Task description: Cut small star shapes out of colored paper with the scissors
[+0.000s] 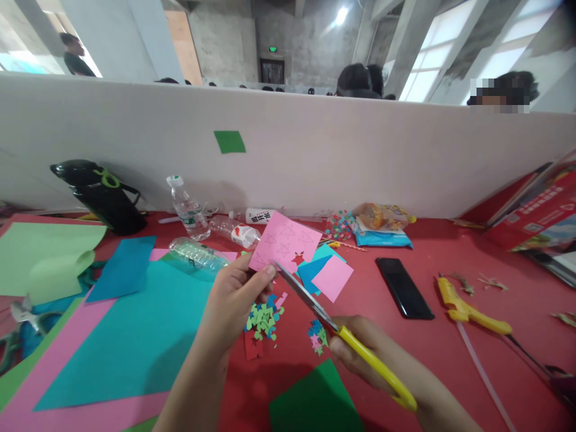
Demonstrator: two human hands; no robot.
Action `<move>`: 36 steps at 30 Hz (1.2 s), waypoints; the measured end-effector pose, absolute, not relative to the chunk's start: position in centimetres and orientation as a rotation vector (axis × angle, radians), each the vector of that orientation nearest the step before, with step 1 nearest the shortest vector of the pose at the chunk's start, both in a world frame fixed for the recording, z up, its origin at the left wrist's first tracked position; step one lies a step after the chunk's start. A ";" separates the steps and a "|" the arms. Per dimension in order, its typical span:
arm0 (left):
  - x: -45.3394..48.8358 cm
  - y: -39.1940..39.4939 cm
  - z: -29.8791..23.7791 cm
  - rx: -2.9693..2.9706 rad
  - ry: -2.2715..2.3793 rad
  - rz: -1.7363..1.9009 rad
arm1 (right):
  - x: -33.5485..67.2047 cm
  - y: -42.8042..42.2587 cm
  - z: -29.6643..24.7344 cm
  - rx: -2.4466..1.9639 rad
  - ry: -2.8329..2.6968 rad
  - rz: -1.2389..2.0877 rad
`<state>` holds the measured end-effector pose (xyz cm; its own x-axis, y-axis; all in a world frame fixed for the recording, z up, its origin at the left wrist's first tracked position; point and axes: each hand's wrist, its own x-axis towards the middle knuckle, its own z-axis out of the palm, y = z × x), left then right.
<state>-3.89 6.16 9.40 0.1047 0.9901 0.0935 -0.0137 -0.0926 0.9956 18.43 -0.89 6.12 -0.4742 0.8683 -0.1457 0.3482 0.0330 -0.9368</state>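
My left hand (234,294) pinches the lower corner of a pink paper square (284,241) with star outlines drawn on it, holding it up over the red table (450,258). My right hand (360,351) grips yellow-handled scissors (324,315). Their blades point up-left, and the tips meet the paper's lower edge beside my left thumb. Below the paper lie small cut-out stars and scraps (263,318), green, blue and pink.
Large teal (135,336), pink and green sheets cover the left side. Plastic bottles (191,213), a black bag (103,195), a black phone (404,288), a yellow glue gun (468,309), a snack packet (382,225) and red boxes (535,216) lie around. A white partition (360,156) backs the table.
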 end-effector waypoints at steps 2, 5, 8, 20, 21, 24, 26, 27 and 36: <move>-3.9 6.2 9.4 1.314 1.082 1.199 | 18.4 -0.9 6.3 -1.231 -1.834 1.456; -3.8 6.1 9.3 1.303 1.082 1.195 | 18.4 -0.9 6.4 -1.259 -1.813 1.476; -3.6 6.1 9.2 1.288 1.073 1.208 | 18.5 -0.9 6.2 -1.266 -1.798 1.492; -3.3 5.8 9.2 1.266 1.010 1.312 | 18.5 -1.0 6.8 -1.203 -1.806 1.494; -3.2 5.7 9.2 1.260 1.011 1.315 | 18.5 -1.0 6.8 -1.199 -1.811 1.495; -2.9 5.6 9.2 1.273 1.038 1.340 | 18.6 -0.9 6.7 -1.193 -1.831 1.488; -2.8 5.5 9.3 1.302 1.061 1.345 | 18.6 -0.9 6.7 -1.197 -1.834 1.482; -2.7 5.5 9.4 1.315 1.067 1.340 | 18.6 -0.9 6.7 -1.201 -1.829 1.487; -2.9 5.4 9.4 1.340 1.093 1.315 | 18.7 -1.1 6.1 -1.223 -1.836 1.458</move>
<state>-2.94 5.39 9.43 0.0297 0.9850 0.1699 -0.0125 -0.1696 0.9854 18.67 -1.08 6.13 -0.4774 0.8662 -0.1479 0.3402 0.0270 -0.9399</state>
